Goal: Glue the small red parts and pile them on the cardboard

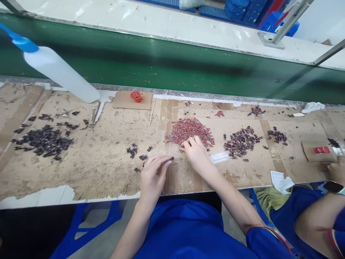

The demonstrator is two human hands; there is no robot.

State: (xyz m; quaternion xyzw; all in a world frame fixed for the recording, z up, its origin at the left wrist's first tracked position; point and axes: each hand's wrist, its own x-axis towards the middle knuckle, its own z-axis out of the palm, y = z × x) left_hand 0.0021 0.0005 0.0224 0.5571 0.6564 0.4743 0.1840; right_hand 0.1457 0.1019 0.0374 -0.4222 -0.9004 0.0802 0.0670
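Observation:
Between the thumb and fingertips of my left hand (156,170) is a small black part (172,158), its kind too small to make out. My right hand (194,151) rests at the near edge of a pile of small red-and-silver parts (190,130), its fingers pinched together. Whatever sits in those fingertips is hidden or too small to name. Several dark parts (132,150) lie left of my left hand. Right of my right wrist is a clear plastic box (219,157), beside a heap of black-and-red parts (242,142).
A white squeeze bottle (60,72) with a blue nozzle leans at the back left. Red cups stand on cardboard squares, one cup (136,96) at the back. A large pile of black parts (45,142) lies left. A co-worker's arm (318,212) is at the right.

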